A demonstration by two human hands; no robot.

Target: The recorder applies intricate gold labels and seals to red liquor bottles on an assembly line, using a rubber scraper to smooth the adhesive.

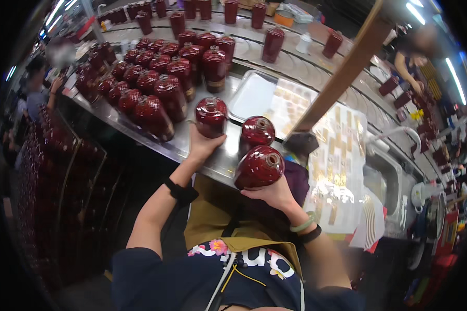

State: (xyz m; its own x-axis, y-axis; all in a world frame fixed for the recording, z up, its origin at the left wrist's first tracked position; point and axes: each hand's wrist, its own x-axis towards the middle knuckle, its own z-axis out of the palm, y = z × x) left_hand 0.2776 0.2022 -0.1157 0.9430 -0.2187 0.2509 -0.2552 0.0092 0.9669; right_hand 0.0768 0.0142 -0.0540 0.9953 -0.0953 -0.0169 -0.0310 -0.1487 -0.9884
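Note:
My left hand [205, 142] is wrapped round the lower part of a glossy dark red bottle [211, 115], which stands at the metal table's near side. In my right hand [275, 193] is a second red bottle [259, 167], tilted with its open neck toward the upper right. Just behind it stands another red bottle [257, 132], which neither hand visibly touches. The undersides of both held bottles are hidden by my hands and the bottles themselves.
Many red bottles [148, 80] crowd the metal table [166, 147] at left. A white tray [253, 96] and sheets of gold labels [337, 150] lie right of centre, beside a slanting wooden post [342, 67]. Behind runs a conveyor [306, 70]; a sink [392, 171] is at right.

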